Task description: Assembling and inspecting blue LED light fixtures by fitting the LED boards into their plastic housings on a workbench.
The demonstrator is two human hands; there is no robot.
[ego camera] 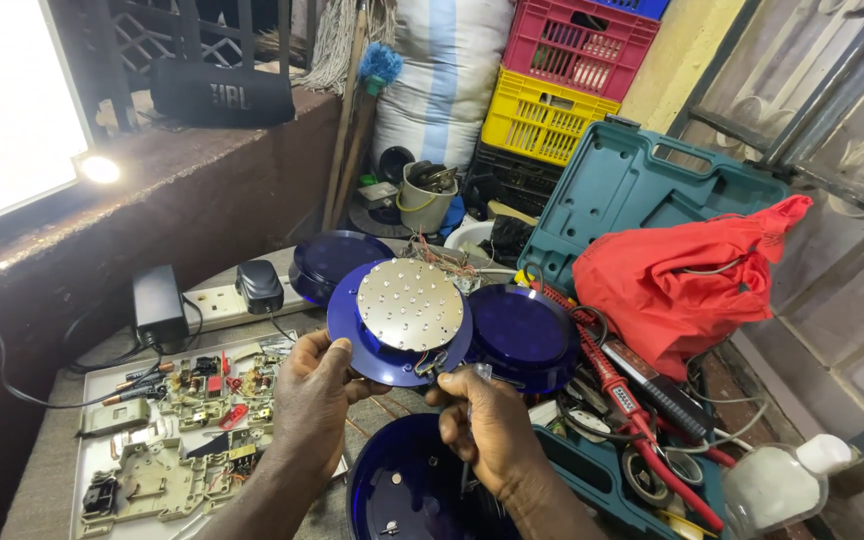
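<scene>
**Two hands hold a blue lamp base with a studded metal disc**

The left hand (314,395) grips the round blue plastic lamp base (397,325) by its lower left rim, fingers curled behind and thumb on the front. The base is raised above the table and tilted toward the camera, showing a shiny round metal plate dotted with small LEDs (409,303) set in its middle. The right hand (489,425) is closed around a slim tool (474,385), its tip meeting the lower edge of the base, where a small cluster of coloured wires (432,362) hangs.

Directly below the hands lies a deep blue round dome cover (407,485), hollow side up. Two more blue round covers sit behind the raised base: one to the left (327,258), one to the right (527,335). On the left of the table a white tray of opened circuit boards (177,425) rests near a white power strip with black adapters (217,298). To the right, a red cloth (687,275) lies over an open teal plastic tool case (632,185), with a red-handled tester screwdriver (612,385) beside it.
</scene>
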